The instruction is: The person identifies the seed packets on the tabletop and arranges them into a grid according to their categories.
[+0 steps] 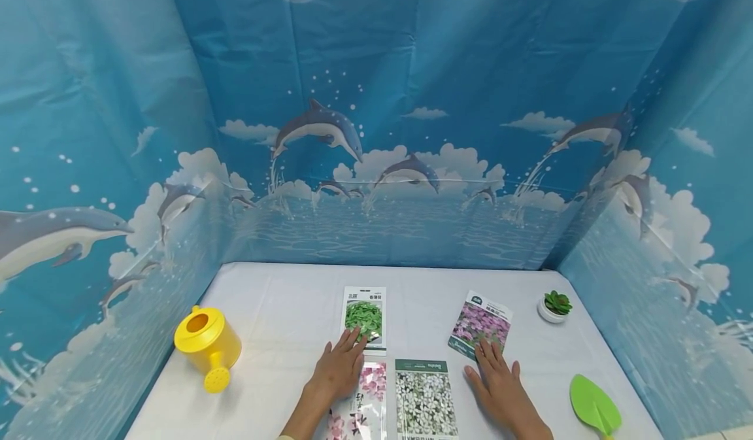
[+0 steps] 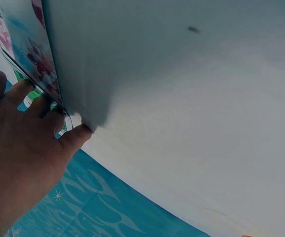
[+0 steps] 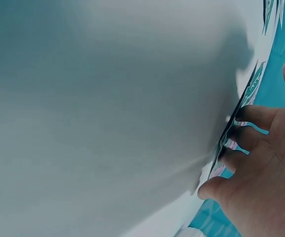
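Note:
In the head view my left hand (image 1: 338, 373) lies with fairly straight fingers on the lower edge of a seed packet with green leaves (image 1: 365, 319). Its palm and wrist are over a packet with pink blossoms (image 1: 373, 388), hiding part of that one. My right hand (image 1: 499, 388) rests its outstretched fingertips on the bottom of a tilted seed packet with purple-pink flowers (image 1: 479, 322). Between the hands lies a packet with white flowers (image 1: 425, 401). The left wrist view shows the left hand (image 2: 28, 148) by the packets' edges; the right hand (image 3: 265, 158) touches a packet edge.
A yellow watering can (image 1: 207, 345) stands at the left of the white table (image 1: 276, 322). A small potted succulent (image 1: 555, 306) sits at the back right, with a green shovel-like blade (image 1: 594, 404) nearer the front. Blue dolphin-print curtains (image 1: 376, 231) enclose the table's back and sides.

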The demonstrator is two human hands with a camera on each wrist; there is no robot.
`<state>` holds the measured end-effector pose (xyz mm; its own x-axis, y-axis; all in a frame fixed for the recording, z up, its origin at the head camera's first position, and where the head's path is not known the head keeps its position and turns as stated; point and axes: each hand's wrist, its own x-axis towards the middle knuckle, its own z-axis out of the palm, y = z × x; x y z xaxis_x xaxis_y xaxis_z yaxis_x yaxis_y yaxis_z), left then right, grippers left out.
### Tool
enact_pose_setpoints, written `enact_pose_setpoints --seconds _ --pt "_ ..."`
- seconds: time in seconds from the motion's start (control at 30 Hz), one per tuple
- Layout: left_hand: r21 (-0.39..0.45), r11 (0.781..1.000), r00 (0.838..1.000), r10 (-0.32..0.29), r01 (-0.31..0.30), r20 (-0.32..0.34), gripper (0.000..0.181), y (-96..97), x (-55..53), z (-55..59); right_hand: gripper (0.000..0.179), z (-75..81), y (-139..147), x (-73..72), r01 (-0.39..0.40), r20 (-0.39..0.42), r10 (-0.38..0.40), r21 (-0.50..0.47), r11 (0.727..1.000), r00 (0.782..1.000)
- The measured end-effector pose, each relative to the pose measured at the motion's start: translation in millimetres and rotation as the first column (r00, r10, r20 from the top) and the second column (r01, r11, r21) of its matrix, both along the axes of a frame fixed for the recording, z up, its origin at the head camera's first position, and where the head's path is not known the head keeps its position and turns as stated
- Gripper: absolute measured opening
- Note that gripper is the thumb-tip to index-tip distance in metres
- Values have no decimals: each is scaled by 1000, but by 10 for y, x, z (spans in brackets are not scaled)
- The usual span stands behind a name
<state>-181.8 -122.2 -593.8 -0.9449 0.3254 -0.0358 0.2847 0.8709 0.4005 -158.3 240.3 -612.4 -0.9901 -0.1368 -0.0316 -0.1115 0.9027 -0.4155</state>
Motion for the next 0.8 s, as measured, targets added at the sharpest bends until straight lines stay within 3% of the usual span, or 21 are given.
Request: enact_pose_setpoints --seconds 0.47,0.57,0.67,0.8 --pt "6 1000 1000 0 0 23 48 -4 21 57 76 50 -47 -123 -31 55 31 0 1000 998" --pt "43 999 1000 -8 7 15 49 -16 20 38 76 43 -48 -155 -41 50 40 8 999 998" --pt "67 997 999 -23 25 -24 51 -48 -8 -83 74 30 -45 -187 -52 38 52 2 999 998" --pt "65 997 999 -27 29 -26 51 -49 -5 -89 72 27 -54 -226 -65 26 65 -16 998 998"
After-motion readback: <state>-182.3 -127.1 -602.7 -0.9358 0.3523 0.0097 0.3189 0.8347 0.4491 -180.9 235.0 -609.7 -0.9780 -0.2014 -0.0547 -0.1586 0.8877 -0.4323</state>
